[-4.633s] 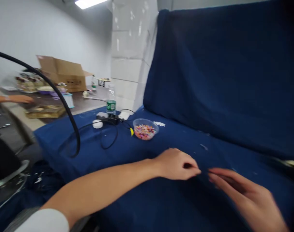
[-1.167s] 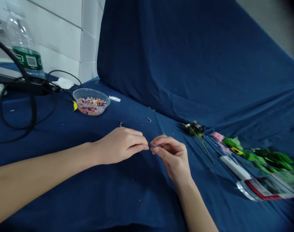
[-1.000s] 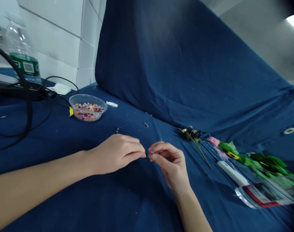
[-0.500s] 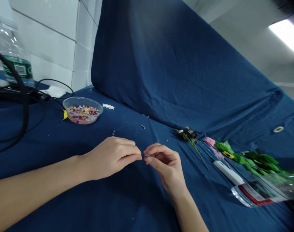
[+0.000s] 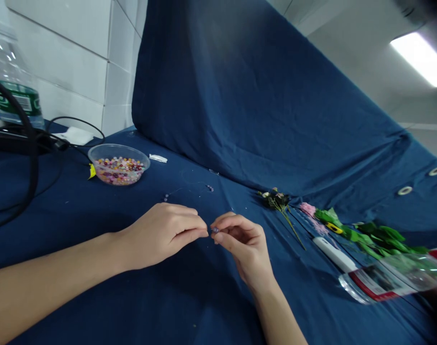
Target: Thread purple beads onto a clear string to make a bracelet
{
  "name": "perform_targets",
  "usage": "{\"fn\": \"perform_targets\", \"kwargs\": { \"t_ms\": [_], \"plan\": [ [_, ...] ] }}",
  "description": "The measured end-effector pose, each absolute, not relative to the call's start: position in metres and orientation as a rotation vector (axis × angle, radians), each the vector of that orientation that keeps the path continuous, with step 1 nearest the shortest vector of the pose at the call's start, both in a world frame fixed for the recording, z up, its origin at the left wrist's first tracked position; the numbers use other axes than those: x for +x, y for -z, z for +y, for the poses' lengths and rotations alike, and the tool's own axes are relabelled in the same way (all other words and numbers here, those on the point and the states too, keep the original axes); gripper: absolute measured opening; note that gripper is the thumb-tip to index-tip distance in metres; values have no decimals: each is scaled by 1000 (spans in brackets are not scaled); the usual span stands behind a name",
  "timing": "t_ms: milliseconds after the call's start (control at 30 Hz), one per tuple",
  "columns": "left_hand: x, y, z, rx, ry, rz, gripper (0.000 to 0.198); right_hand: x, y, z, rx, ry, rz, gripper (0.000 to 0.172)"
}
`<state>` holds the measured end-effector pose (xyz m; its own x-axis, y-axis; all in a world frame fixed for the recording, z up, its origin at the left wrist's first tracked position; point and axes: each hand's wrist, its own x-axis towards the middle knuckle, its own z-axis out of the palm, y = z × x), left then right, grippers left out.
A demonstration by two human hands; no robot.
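My right hand (image 5: pixel 245 244) pinches a small purple bead (image 5: pixel 215 230) between thumb and fingertips. Close beside it, my left hand (image 5: pixel 171 230) is closed in a pinch, its fingertips pointing at the bead; whatever they grip is too fine or hidden to make out. Behind the hands, a thin clear thread (image 5: pixel 182 188) curves over the blue cloth, with a few purple beads (image 5: pixel 209 188) at its right part and a couple of dark beads (image 5: pixel 165 197) at its left. A clear plastic bowl (image 5: pixel 146 163) of mixed coloured beads stands farther back on the left.
At far left are a water bottle (image 5: pixel 18 100) and black cables (image 5: pixel 33 158). A white strip (image 5: pixel 158 158) lies by the bowl. On the right lie artificial flowers (image 5: pixel 276 199), green leaves (image 5: pixel 383 235), a white tool (image 5: pixel 335 254) and a clear bottle (image 5: pixel 380 282) on its side.
The whole view has shifted slightly, so things appear a little farther left. Both hands keep nearly the same pose, with the purple bead still in the right fingertips.
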<state>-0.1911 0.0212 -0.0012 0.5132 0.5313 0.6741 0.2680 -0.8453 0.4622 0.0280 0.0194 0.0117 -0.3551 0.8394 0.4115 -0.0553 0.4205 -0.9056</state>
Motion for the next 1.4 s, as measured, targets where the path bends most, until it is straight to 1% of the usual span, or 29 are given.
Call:
{"fn": "perform_targets", "kwargs": {
  "t_ms": [600, 767, 1033, 1400],
  "plan": [
    [-190, 2, 22, 2514, -1140, 734, 24, 26, -12, 18, -722, -1088, -1717, 14],
    [-190, 1, 21, 2475, -1141, 775, 29, 27, -11, 18, -726, -1072, -1731, 13],
    [-189, 2, 19, 2541, -1073, 806, 28, 26, -11, 19, -733, -1042, -1760, 11],
    [-189, 3, 21, 2509, -1091, 793, 28, 25, -13, 17, -762, -1006, -1813, 12]
  ]
}}
